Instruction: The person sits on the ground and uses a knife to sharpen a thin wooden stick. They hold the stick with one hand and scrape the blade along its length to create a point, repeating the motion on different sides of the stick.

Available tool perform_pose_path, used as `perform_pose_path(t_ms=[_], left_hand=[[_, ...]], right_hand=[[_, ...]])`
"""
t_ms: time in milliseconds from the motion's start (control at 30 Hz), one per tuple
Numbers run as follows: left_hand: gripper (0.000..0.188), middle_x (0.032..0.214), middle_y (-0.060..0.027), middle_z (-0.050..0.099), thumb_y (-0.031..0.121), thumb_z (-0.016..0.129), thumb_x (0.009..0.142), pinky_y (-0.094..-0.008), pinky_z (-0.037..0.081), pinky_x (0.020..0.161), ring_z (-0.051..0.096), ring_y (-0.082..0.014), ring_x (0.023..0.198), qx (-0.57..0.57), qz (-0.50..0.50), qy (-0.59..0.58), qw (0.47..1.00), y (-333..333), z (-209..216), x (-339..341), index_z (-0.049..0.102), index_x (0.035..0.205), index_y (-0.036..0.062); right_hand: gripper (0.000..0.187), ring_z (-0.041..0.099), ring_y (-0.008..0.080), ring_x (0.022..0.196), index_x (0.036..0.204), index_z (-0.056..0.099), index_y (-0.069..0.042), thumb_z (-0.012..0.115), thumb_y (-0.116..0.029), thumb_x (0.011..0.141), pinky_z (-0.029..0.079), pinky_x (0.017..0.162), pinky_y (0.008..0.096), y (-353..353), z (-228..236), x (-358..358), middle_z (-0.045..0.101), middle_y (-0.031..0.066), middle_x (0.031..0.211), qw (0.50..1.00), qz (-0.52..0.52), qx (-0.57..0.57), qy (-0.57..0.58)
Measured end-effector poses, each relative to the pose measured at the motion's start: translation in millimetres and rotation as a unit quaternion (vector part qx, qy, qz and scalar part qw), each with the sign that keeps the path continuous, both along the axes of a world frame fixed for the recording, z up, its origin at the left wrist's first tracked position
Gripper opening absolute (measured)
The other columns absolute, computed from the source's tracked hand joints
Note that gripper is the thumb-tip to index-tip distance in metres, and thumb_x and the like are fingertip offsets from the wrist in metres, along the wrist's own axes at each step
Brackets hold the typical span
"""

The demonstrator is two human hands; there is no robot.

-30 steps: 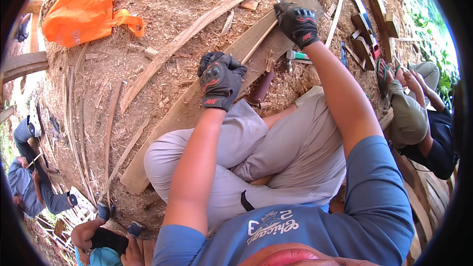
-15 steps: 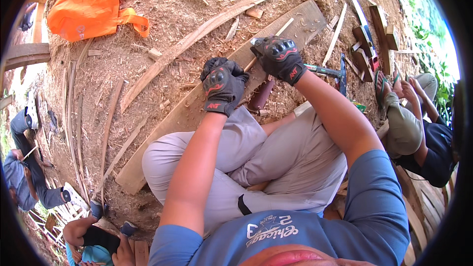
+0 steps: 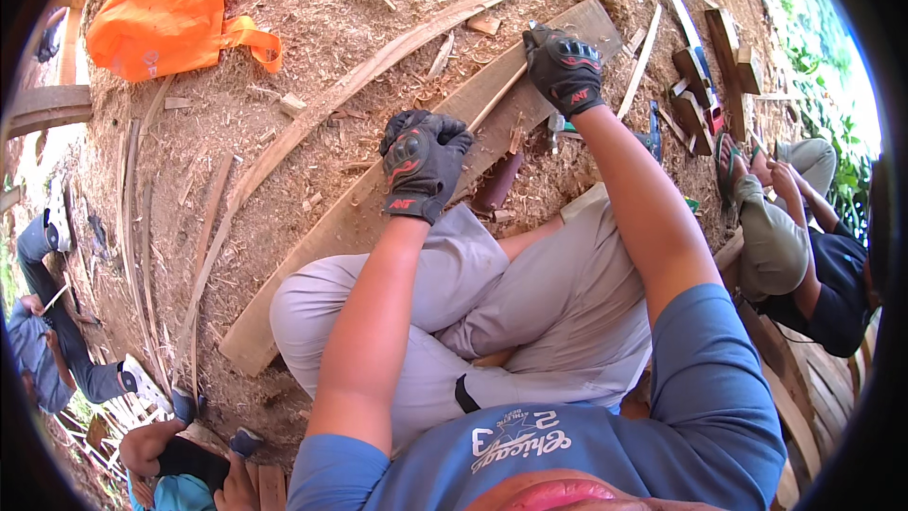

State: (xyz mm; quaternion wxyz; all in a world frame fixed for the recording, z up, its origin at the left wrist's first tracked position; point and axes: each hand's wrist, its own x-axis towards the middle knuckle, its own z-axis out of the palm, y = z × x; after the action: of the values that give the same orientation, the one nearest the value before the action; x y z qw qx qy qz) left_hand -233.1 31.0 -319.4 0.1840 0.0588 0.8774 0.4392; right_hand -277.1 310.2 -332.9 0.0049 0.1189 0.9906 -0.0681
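Note:
A thin wooden stick (image 3: 498, 97) lies slantwise above a broad plank (image 3: 312, 274) in front of my crossed legs. My left hand (image 3: 423, 164), in a black glove, is closed around the stick's nearer end. Farther up to the right, my gloved right hand (image 3: 566, 66) has its fingers curled at the stick's far end. Whatever sits inside those right fingers is hidden by the glove. Below the stick, beside the plank, is a brown cylinder (image 3: 498, 183).
A hammer (image 3: 653, 137) lies right of my right forearm. Beyond it are a handsaw (image 3: 683, 14) and wooden blocks (image 3: 724, 43). Long strips (image 3: 378, 71) and shavings cover the ground left of the plank. An orange bag (image 3: 161, 14) lies far left. Other people sit on both sides.
My right hand has slid away from the left one, up and right along the stick, baring more of its length. The left hand stays closed in nearly the same place.

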Motion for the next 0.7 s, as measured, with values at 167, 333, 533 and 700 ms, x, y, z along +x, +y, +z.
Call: perform_pose_path(t_ms=[167, 333, 533, 700], left_hand=[[0.016, 0.093, -0.0056, 0.077, 0.028, 0.089, 0.078, -0.0426, 0.052, 0.097, 0.069, -0.0282, 0.101, -0.063, -0.035, 0.066, 0.995, 3.6, 16.4, 0.2, 0.085, 0.089, 0.016], [0.016, 0.092, -0.0055, 0.076, 0.028, 0.089, 0.077, -0.0424, 0.051, 0.099, 0.067, -0.0274, 0.103, -0.08, -0.041, 0.091, 0.992, -1.7, 14.8, -1.2, 0.084, 0.085, 0.0157], [0.014, 0.09, -0.005, 0.076, 0.028, 0.089, 0.077, -0.0424, 0.05, 0.098, 0.066, -0.0273, 0.102, -0.064, -0.043, 0.068, 0.995, 1.2, 17.4, -0.2, 0.084, 0.083, 0.0163], [0.016, 0.091, -0.0045, 0.076, 0.029, 0.09, 0.076, -0.0429, 0.05, 0.098, 0.066, -0.0274, 0.103, -0.077, -0.035, 0.098, 0.992, -3.3, 15.3, 2.0, 0.083, 0.082, 0.016]], right_hand=[[0.03, 0.073, 0.0402, 0.084, 0.103, 0.072, -0.009, 0.053, -0.032, 0.105, 0.057, 0.075, 0.0509, -15.7, 15.8, 7.6, 0.076, 0.0186, 0.093, 0.998, 0.024, 0.004, -0.05], [0.025, 0.074, 0.0367, 0.077, 0.095, 0.072, -0.01, 0.053, -0.026, 0.102, 0.057, 0.069, 0.0507, -65.7, 20.5, 38.8, 0.075, 0.0177, 0.085, 0.982, 0.18, 0.006, -0.061], [0.023, 0.074, 0.0346, 0.074, 0.093, 0.073, -0.01, 0.055, -0.023, 0.099, 0.058, 0.067, 0.0506, -6.5, 10.4, 15.4, 0.074, 0.0204, 0.082, 0.991, 0.116, 0.064, 0.016], [0.015, 0.074, 0.0331, 0.076, 0.1, 0.065, -0.01, 0.053, -0.016, 0.096, 0.059, 0.064, 0.0473, -81.2, 28.5, 41.6, 0.072, 0.0173, 0.087, 0.952, 0.281, 0.054, -0.108]])
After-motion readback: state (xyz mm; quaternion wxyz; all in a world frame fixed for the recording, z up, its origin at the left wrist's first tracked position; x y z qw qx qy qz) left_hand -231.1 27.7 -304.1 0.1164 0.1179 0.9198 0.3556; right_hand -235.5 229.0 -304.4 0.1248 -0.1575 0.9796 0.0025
